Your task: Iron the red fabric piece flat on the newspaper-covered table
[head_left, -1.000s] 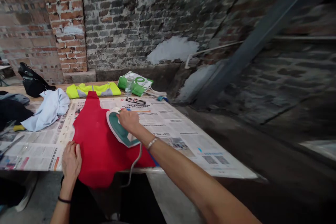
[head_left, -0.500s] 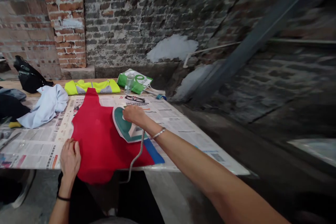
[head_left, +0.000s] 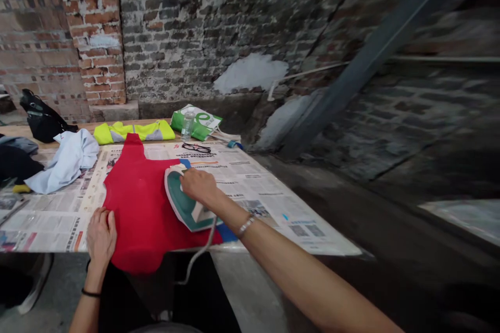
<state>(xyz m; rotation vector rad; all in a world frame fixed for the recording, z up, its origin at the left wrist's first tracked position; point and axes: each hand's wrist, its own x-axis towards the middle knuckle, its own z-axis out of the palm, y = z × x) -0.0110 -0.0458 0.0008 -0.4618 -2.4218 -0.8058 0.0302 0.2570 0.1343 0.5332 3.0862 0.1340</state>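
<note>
A red garment with blue trim [head_left: 140,203], shaped like a sleeveless top, lies spread on the newspaper-covered table [head_left: 250,177], its lower part hanging over the front edge. My right hand [head_left: 199,184] is closed around the handle of a green and white clothes iron [head_left: 182,200], which sits over the garment's right side. From the back of the iron a pale cord [head_left: 201,255] drops past the table edge. At the left edge of the red cloth rests my left hand [head_left: 101,234], fingers loosely stretched out and touching the garment and newspaper.
Behind the garment lie a folded yellow hi-vis garment [head_left: 135,131], a green and white bag [head_left: 201,122], a clear bottle [head_left: 187,126] and glasses [head_left: 196,148]. A light blue cloth [head_left: 64,161] and black bag [head_left: 42,119] are at left. A brick wall [head_left: 167,36] stands behind.
The iron in my right hand has moved slightly toward me, uncovering blue trim at its far side. My left hand stays at the cloth's left edge. The view has shifted slightly.
</note>
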